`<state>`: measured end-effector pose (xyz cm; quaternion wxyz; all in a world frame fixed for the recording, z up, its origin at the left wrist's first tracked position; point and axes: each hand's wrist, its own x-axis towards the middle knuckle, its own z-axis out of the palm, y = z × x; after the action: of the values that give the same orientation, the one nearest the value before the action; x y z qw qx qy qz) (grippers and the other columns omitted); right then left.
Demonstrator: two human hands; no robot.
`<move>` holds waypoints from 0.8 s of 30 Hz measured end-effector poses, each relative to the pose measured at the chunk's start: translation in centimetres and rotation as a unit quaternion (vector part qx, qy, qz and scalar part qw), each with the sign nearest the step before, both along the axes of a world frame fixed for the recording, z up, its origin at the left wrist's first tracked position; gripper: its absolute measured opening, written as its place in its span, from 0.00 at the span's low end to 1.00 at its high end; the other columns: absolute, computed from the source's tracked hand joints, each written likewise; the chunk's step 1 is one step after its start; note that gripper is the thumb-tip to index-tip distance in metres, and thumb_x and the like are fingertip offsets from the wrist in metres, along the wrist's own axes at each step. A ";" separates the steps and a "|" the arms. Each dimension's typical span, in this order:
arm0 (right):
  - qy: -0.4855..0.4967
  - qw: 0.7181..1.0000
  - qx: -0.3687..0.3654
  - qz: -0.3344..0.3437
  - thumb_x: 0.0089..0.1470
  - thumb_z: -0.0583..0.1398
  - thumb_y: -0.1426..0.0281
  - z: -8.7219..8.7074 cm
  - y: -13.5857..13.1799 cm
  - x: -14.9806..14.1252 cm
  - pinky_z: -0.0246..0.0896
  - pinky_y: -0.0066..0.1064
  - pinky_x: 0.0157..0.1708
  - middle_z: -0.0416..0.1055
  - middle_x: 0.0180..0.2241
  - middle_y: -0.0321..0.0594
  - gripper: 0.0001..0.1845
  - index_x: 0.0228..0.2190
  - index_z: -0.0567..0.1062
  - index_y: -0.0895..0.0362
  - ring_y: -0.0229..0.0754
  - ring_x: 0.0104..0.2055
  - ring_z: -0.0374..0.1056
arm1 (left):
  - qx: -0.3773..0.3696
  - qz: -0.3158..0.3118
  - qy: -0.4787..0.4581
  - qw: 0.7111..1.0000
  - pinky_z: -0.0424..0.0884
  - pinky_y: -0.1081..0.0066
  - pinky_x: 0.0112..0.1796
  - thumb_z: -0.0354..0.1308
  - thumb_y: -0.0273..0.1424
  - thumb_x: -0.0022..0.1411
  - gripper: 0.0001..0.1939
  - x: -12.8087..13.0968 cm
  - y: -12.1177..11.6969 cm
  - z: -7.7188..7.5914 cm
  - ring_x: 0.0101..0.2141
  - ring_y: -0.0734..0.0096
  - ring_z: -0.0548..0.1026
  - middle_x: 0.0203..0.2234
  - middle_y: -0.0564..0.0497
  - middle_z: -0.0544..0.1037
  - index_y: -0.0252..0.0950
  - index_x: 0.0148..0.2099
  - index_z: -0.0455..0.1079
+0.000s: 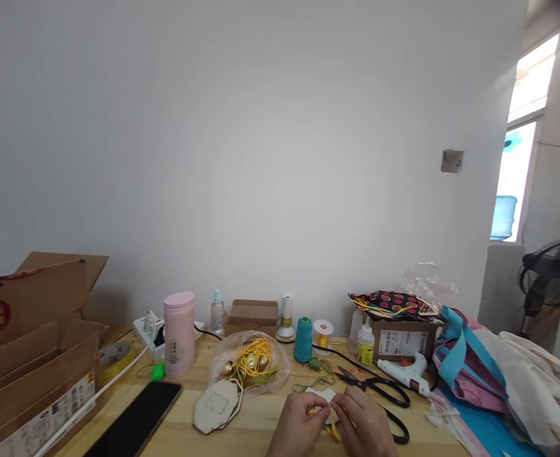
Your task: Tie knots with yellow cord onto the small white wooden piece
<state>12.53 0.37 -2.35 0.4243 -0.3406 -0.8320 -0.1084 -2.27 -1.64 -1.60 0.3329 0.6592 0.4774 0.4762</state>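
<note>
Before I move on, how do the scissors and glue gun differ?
The scissors have black loops; the glue gun has a white body. The right hand hides part of the scissors but none of the glue gun. The scissors lie closer to that hand; the glue gun lies farther off. Both lie unheld.

Left hand (297, 421) and right hand (364, 420), fingers (316, 400) pinched on yellow cord (333, 432), black scissors (364, 384) nearby

White piece (326, 394) partly hidden by fingers (342, 402), phone (137, 417) cropped at bottom edge, fan (556, 271) cropped at right
</note>
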 end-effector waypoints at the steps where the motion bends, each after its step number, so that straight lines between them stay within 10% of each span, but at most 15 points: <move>1: 0.002 1.000 -0.002 -0.001 0.53 0.47 0.70 0.1 0.0 0.0 0.52 0.23 0.22 0.64 0.20 0.37 0.13 0.24 0.68 0.56 0.35 0.23 0.61 | -0.002 0.002 -0.002 1.000 0.67 0.73 0.30 0.52 0.30 0.49 0.11 0.0 0.0 0.0 0.29 0.67 0.73 0.26 0.47 0.78 0.33 0.31 0.74; 24: -0.043 0.999 -0.009 0.005 0.52 0.49 0.71 -0.1 0.5 -0.4 0.52 0.23 0.21 0.63 0.20 0.37 0.12 0.22 0.69 0.55 0.35 0.22 0.62 | -0.069 0.086 0.023 0.994 0.67 0.71 0.28 0.56 0.29 0.42 0.07 -0.3 0.1 -0.5 0.25 0.66 0.72 0.21 0.48 0.77 0.33 0.25 0.74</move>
<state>12.15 0.87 -2.41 0.3858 -0.3356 -0.8518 -0.1138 -2.55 -1.56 -2.11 0.3245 0.6016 0.5719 0.4535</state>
